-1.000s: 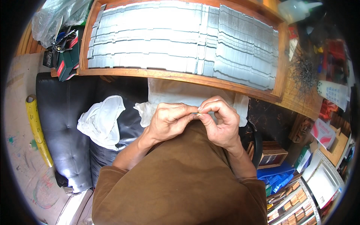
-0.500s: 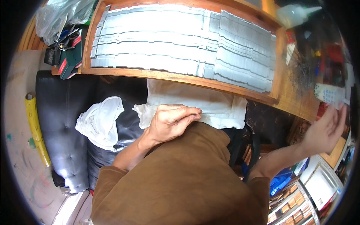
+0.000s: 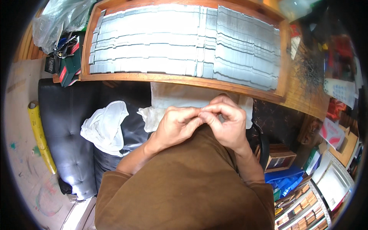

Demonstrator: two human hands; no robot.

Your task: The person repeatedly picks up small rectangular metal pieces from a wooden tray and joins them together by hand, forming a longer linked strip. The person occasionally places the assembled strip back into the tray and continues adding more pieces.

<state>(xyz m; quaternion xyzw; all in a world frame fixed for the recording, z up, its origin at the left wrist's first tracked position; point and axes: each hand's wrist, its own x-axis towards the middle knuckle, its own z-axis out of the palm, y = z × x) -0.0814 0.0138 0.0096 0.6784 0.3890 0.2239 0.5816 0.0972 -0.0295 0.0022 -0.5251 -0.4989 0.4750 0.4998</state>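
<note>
My left hand and my right hand meet in front of my chest, fingertips pinched together. Whatever lies between the fingertips is too small or hidden to name. Below and beyond the hands, a white cloth lies across the lap area. Farther off stands a shallow wooden tray packed with rows of thin grey metal pieces. To the left, a crumpled white cloth rests on the black padded seat.
A yellow tube leans at far left. Small dark green boxes and a clear plastic bag sit left of the tray. On the right are a wooden tabletop, a pink and white box and shelves with wooden blocks.
My right hand has come in from the far right side and now touches the fingertips of my left hand. The left hand stays pinched in nearly the same place.
</note>
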